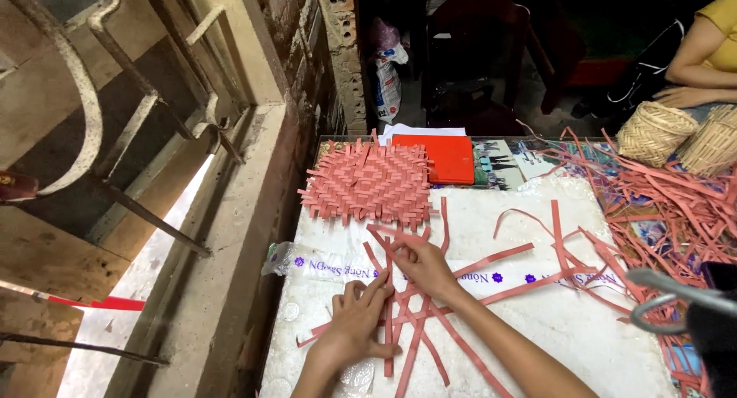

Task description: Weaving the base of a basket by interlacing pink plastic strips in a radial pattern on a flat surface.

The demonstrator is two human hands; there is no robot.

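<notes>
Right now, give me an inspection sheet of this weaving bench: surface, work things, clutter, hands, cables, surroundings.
Surface: white table under clear plastic sheet.
Work things: crossed pink strips under both hands; finished woven pink mat behind them.
Clutter: loose strip pile at right, red flat board, two woven baskets.
Hands: left hand pressing flat on the strips; right hand pinching a strip where they cross.
Cables: nothing seen.
Surroundings: brick wall and metal window frame at left; another person's arm at far right.

Brick wall (307,52) left, barred window (138,99), daylight below; dark room beyond.
</notes>
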